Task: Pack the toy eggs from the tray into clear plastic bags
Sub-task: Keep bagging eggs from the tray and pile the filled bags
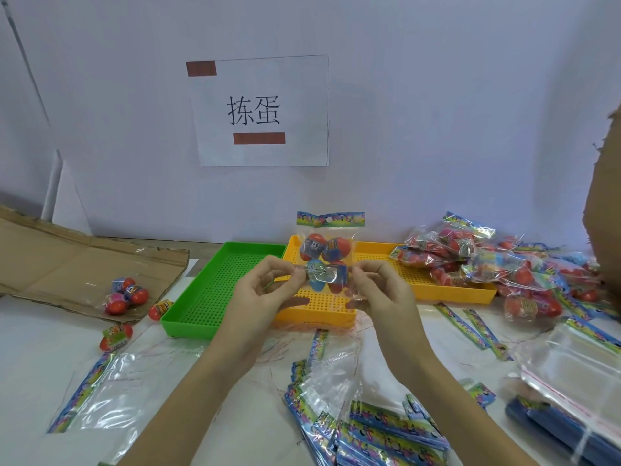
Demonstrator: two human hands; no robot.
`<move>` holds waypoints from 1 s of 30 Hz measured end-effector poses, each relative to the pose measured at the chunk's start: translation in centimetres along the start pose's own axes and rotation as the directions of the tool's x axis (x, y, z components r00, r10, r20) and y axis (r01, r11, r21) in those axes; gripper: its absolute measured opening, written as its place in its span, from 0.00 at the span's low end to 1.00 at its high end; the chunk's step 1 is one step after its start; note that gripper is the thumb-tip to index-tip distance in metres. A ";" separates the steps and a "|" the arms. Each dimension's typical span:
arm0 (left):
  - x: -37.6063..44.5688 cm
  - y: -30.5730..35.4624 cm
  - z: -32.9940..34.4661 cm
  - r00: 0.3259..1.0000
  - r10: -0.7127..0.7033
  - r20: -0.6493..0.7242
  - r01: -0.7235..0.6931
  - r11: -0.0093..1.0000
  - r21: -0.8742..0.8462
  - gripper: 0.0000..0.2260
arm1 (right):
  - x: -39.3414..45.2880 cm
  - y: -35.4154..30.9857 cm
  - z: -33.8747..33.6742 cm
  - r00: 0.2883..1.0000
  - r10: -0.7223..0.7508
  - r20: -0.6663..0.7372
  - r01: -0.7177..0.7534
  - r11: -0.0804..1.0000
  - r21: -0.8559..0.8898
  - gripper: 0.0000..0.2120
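Nearest the camera, in front of the yellow tray point(437, 290), a heap of empty clear plastic bags point(379, 428) with printed header strips lies on the white table point(40, 358). One more empty bag point(90, 391) lies flat to the near left of the tray, with two loose toy eggs point(116, 336) between it and the green tray point(201, 297), which touches the yellow tray's left side.

Above the yellow tray's near edge, both hands hold up a filled bag point(324, 260) with its header upward. The left hand point(265, 290) pinches the bag's lower left edge between thumb and fingertips; the right hand point(379, 290) pinches the lower right edge likewise. Inside it are red and blue toy eggs point(316, 245), about four.

A pile of packed bags point(487, 264) covers the yellow tray's right end and spills beyond. Left of the green tray, another packed bag point(124, 295) lies on flattened cardboard point(67, 257). Behind the trays, a paper sign point(260, 111) hangs on the wall.
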State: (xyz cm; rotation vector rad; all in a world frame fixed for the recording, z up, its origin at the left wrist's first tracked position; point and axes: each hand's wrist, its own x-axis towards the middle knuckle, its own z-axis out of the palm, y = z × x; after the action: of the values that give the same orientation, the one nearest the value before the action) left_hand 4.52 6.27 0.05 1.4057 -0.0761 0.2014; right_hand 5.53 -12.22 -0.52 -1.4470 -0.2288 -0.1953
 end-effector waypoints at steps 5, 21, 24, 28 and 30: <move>0.1 0.3 -0.2 0.997 -0.045 0.063 0.055 0.986 -0.160 0.08 | 0.2 0.0 -0.3 0.999 0.028 -0.019 -0.029 0.999 -0.015 0.11; -0.2 -0.3 0.3 0.718 0.696 0.028 -0.631 0.633 0.449 0.05 | 1.2 -0.8 -1.0 0.972 0.217 0.090 -0.226 0.969 0.103 0.30; -0.4 -1.1 0.3 0.498 0.753 0.430 -0.770 0.157 0.618 0.02 | 1.4 -1.9 -1.2 0.926 0.319 0.201 -0.351 0.924 0.151 0.35; -0.4 -2.1 0.3 0.362 0.696 0.619 -0.803 -0.105 0.587 0.06 | 1.4 -1.6 -2.5 0.914 0.377 0.149 -0.391 0.917 0.082 0.33; -0.3 -2.1 0.3 0.364 0.684 0.632 -0.810 -0.103 0.578 0.06 | 1.7 -1.6 -3.3 0.913 0.379 0.153 -0.391 0.918 0.063 0.32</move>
State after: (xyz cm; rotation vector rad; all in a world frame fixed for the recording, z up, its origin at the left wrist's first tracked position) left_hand 4.65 5.63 -1.97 2.2745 -1.1242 1.3366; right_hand 6.81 -15.64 1.13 -1.3844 -0.0585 0.2368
